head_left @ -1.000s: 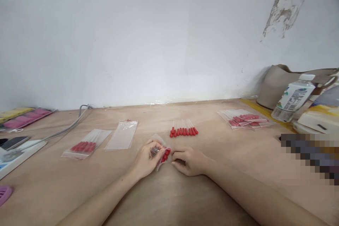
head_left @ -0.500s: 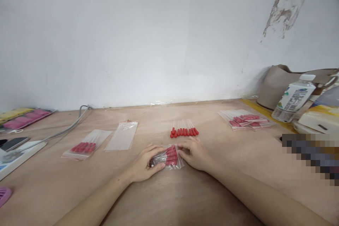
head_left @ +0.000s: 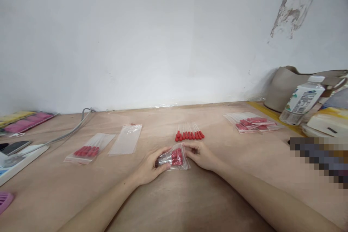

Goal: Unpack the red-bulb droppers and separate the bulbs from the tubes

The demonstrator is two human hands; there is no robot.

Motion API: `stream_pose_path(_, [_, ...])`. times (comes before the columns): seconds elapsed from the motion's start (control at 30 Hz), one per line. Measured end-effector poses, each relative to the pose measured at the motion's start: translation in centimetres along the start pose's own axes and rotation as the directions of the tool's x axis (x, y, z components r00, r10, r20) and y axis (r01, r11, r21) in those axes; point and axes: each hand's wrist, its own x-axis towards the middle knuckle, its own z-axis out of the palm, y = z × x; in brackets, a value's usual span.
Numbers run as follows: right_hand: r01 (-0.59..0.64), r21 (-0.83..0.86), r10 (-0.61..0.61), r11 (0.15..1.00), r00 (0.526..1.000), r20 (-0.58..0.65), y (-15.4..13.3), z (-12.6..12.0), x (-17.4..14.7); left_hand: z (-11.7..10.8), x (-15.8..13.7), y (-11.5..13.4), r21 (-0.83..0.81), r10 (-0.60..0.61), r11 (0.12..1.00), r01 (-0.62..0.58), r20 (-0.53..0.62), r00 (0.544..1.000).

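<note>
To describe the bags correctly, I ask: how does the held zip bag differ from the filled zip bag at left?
The held zip bag is between the left hand and right hand; the left zip bag lies untouched. The held zip bag's red dropper bulbs face the right hand; the left zip bag's face the near side. Both are clear, with red bulbs inside.

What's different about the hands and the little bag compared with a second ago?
The clear plastic bag of red-ended sticks, tilted and bunched earlier, is now spread flatter. The left hand has widened its grip from a pinch to span its left end; the right hand, empty beside it before, now touches its right edge. The row of loose red-ended clear sticks stayed put.
</note>
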Motion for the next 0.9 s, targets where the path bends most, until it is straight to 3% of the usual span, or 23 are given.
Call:
stream_pose_path(0.23, [-0.037, 0.004, 0.037, 0.999, 0.998, 0.06, 0.5, 0.0, -0.1, 0.0, 0.2, 0.4, -0.008, -0.022, 1.0, 0.022, 0.003, 1.0])
stream_pose_path(0.43, [0.082, -0.045, -0.073, 0.996, 0.98, 0.185, -0.1, -1.1, 0.1, 0.2, 0.5, 0.3, 0.016, -0.007, 1.0, 0.007, -0.011, 1.0])
stream_pose_path(0.7, [-0.12, -0.083, 0.119, 0.989, 0.993, -0.023, -0.9, 0.7, 0.0, 0.0, 0.7, 1.0, 0.034, 0.082, 0.996, -0.083, 0.023, 0.996])
stream_pose_path(0.9, [-0.133, -0.131, 0.137, 0.982, 0.99, 0.022, -1.5, 0.7, 0.4, 0.1, 0.6, 0.7, 0.025, 0.062, 0.998, -0.063, 0.033, 0.998])
